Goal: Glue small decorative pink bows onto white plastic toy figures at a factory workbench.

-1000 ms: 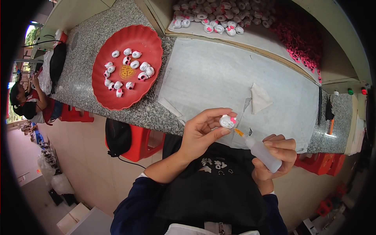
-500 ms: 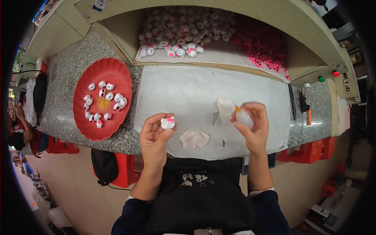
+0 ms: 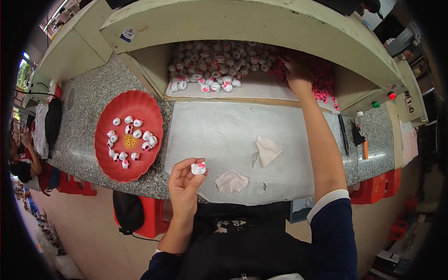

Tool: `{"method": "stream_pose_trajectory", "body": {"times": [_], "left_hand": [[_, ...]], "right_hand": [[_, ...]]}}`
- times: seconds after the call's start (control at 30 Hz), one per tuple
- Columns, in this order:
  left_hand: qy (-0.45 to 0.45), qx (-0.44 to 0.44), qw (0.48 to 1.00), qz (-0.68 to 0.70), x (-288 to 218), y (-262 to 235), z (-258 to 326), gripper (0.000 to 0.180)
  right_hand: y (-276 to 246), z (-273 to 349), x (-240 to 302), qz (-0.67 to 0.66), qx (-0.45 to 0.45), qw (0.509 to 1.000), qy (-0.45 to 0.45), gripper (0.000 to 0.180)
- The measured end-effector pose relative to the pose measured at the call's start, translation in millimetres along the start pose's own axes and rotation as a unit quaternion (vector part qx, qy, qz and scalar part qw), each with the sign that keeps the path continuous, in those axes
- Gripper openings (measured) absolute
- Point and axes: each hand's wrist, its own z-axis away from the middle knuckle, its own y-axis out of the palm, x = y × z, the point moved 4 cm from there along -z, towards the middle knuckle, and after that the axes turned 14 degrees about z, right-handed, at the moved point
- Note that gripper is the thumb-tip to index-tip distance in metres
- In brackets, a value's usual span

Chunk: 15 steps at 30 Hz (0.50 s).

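My left hand (image 3: 183, 184) pinches a small white cat-head bead (image 3: 198, 168) with a pink bow, above the near edge of the white sheet (image 3: 205, 135). My right hand (image 3: 298, 76) reaches into the shelf at the back. Its fingertips are in the heap of small pink pieces (image 3: 323, 85); they are shaded, and I cannot make out what they grip. Beside that heap lies a big pile of white beads (image 3: 224, 58), several with pink bows. At the left stands a red scalloped plate (image 3: 109, 163), with several more white and pink beads (image 3: 137, 133) on it.
Two crumpled pale cloths, one on the right (image 3: 268, 151) and one nearer me (image 3: 231, 181), lie on the sheet. A black rod (image 3: 343, 135) and an orange-handled tool (image 3: 366, 150) lie at the right. The shelf's edge (image 3: 252, 23) overhangs the pile. Red stools (image 3: 151, 217) stand below the table.
My right hand has gone from above the sheet up into the pink pieces; the yellow-tipped white bottle it held is no longer visible. My left hand still holds the bead. The view has tilted slightly.
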Motion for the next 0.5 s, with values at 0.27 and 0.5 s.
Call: {"method": "stream_pose_trajectory", "body": {"times": [0.27, 0.5], "left_hand": [[-0.015, 0.001, 1.0, 0.004, 4, 2, 0, 0.035], [-0.018, 0.013, 1.0, 0.008, 4, 5, 0, 0.035]], "right_hand": [[-2, 18, -3, -0.163, 0.034, 0.977, -0.133, 0.039], [-38, 32, 20, -0.273, 0.09, 0.958, -0.02, 0.023]]}}
